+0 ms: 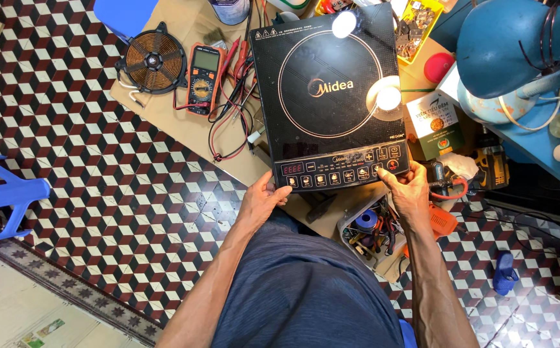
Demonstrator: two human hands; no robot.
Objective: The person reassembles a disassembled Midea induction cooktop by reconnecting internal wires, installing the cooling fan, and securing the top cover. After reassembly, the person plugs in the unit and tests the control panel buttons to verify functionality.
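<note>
The floor was tiled in red, black and white cubes — a blue plastic chair stood at the left, lamp glare overhead.

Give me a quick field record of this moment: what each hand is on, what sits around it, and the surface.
left hand: grips the near left corner of the induction cooktop
right hand: grips the near right corner, thumb on the control panel
cooktop state: black glass top up, red display lit, lamp glare on the glass
left of cooktop: multimeter with tangled leads, bare copper coil
below right hand: tool box of small tools
surface: low tan board on a chequered tile floor
</note>
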